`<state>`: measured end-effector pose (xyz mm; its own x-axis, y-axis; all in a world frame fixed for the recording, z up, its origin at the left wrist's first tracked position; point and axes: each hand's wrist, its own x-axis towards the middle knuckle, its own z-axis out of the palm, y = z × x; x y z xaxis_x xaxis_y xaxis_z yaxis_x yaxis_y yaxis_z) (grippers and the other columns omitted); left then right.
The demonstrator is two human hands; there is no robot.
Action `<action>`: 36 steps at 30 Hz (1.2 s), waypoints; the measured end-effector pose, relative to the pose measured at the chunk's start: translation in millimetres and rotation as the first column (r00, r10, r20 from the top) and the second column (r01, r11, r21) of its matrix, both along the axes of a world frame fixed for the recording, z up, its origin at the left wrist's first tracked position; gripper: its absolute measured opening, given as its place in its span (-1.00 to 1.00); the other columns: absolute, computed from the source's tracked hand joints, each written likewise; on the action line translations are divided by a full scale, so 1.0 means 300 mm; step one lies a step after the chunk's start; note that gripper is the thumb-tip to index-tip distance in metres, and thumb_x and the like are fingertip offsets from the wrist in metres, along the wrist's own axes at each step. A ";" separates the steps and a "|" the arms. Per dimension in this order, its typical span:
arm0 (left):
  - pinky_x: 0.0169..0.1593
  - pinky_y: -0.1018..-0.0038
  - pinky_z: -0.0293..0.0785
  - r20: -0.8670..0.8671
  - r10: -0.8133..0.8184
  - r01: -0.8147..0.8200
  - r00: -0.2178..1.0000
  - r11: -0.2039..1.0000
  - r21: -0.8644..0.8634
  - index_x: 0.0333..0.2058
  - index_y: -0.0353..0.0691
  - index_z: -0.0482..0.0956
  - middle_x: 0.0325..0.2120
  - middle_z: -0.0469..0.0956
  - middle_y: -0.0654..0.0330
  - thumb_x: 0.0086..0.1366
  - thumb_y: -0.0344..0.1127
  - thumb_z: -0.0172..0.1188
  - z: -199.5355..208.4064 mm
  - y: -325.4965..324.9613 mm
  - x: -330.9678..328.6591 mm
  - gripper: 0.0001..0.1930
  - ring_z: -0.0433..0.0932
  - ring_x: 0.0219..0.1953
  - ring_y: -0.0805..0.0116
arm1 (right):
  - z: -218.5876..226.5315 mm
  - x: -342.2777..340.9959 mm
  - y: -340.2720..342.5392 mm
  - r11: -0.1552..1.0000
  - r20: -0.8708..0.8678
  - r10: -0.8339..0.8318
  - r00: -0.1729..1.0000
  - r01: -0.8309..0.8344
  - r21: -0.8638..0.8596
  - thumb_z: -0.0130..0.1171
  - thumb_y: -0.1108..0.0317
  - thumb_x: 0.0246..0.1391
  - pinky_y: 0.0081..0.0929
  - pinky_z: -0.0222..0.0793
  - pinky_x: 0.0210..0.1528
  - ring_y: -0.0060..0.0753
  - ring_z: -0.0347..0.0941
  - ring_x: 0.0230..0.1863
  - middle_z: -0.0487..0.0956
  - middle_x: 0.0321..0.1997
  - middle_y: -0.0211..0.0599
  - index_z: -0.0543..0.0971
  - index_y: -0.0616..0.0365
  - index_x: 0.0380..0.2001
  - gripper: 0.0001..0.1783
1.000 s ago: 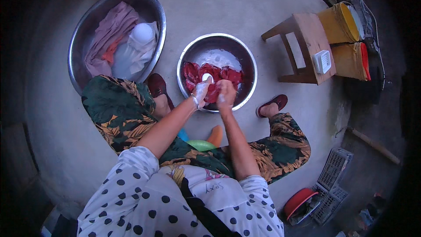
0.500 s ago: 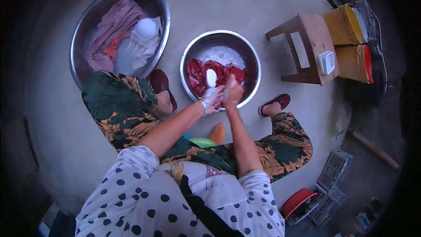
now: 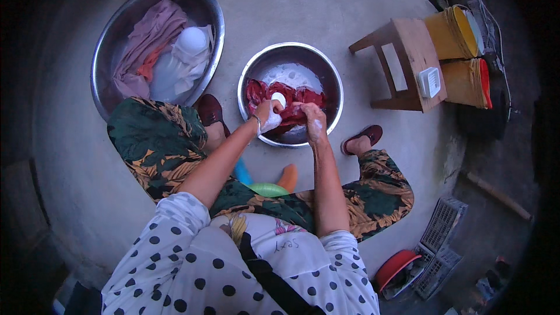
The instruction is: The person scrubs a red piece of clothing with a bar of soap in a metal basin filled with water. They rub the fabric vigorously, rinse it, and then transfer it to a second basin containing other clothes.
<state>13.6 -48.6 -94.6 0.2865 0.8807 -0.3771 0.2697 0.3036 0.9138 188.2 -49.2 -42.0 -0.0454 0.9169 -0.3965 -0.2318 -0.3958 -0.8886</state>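
A steel basin (image 3: 340, 90) stands on the floor between my feet, with wet dark-red cloth (image 3: 283, 90) and whitish suds in it. On the cloth is a white oval bar of soap (image 3: 279, 98). My left hand (image 3: 268, 115), foam on its skin, is closed around the lower end of the soap, hiding that part. Over the basin's right side, my right hand (image 3: 315, 123) pinches a fold of the red cloth, foam streaked on its back. Cloth lies between the two hands.
At the left, a larger steel basin (image 3: 100, 61) holds a mauve garment (image 3: 149, 41) and a white bra (image 3: 191, 44). A wooden stool (image 3: 413, 44) with a white soap dish (image 3: 430, 82) stands right, beside yellow buckets (image 3: 452, 32). Grey crates (image 3: 444, 221) sit lower right.
My hands were together at the basin's near edge, rubbing the cloth. They have since parted: the left moved up and left to the soap, the right stays on the right.
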 end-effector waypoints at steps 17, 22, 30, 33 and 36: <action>-0.63 0.54 0.23 0.254 0.654 -0.302 0.713 0.612 -0.730 -0.55 -0.04 0.44 -0.70 0.37 0.39 0.10 -0.14 0.05 0.163 -0.094 0.214 -0.83 0.29 -0.71 0.52 | 0.036 -0.093 -0.058 0.968 0.928 -0.097 0.359 -0.183 0.172 -0.25 0.05 0.07 -0.13 0.22 -0.73 0.00 0.36 -0.76 0.42 -0.75 -0.02 0.44 0.17 -0.69 -0.51; -0.64 0.58 0.18 0.401 0.664 -0.227 0.631 0.652 -0.724 -0.60 -0.04 0.43 -0.73 0.34 0.42 0.09 -0.10 0.06 0.213 -0.069 0.180 -0.79 0.27 -0.71 0.51 | 0.040 -0.217 -0.155 0.909 0.883 -0.204 0.423 -0.254 0.332 -0.13 0.17 0.01 -0.23 0.23 -0.55 -0.08 0.38 -0.61 0.44 -0.64 -0.01 0.41 0.24 -0.49 -0.68; -0.41 0.61 0.37 0.410 0.431 -0.159 0.804 0.820 -0.550 -0.39 -0.18 0.44 -0.49 0.46 0.30 0.19 -0.07 -0.02 0.195 0.019 0.064 -0.72 0.43 -0.47 0.56 | -0.008 -0.008 -0.042 0.987 0.320 0.154 0.935 -0.157 -0.016 0.03 0.28 -0.03 -0.63 0.22 -0.44 -0.63 0.31 -0.50 0.43 -0.56 -0.53 0.47 0.23 -0.44 -0.79; -0.40 0.62 0.36 0.330 0.165 -0.099 0.929 0.973 -0.207 -0.37 -0.22 0.42 -0.48 0.44 0.28 0.04 -0.32 0.08 0.171 0.015 0.053 -0.84 0.42 -0.45 0.55 | 0.077 0.006 -0.019 0.971 0.092 0.237 0.967 -0.233 -0.061 0.11 0.44 -0.10 -0.76 0.17 -0.47 -0.78 0.24 -0.50 0.41 -0.54 -0.59 0.50 0.19 -0.46 -0.91; -0.34 0.58 0.35 0.069 -0.025 0.021 0.997 0.998 0.062 -0.39 -0.24 0.45 -0.43 0.45 0.21 -0.14 -0.52 0.09 0.109 -0.006 0.034 -0.77 0.42 -0.37 0.49 | 0.051 0.034 0.003 0.995 0.230 0.069 0.971 -0.083 0.049 0.09 0.46 -0.14 -0.74 0.13 -0.55 -0.76 0.20 -0.58 0.36 -0.62 -0.59 0.43 0.16 -0.64 -0.91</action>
<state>23.9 -50.4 -62.0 0.3304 0.8946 -0.3010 0.2111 0.2408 0.9473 198.3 -48.3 -26.8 -0.0308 0.9361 -0.3505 0.0078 -0.3504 -0.9366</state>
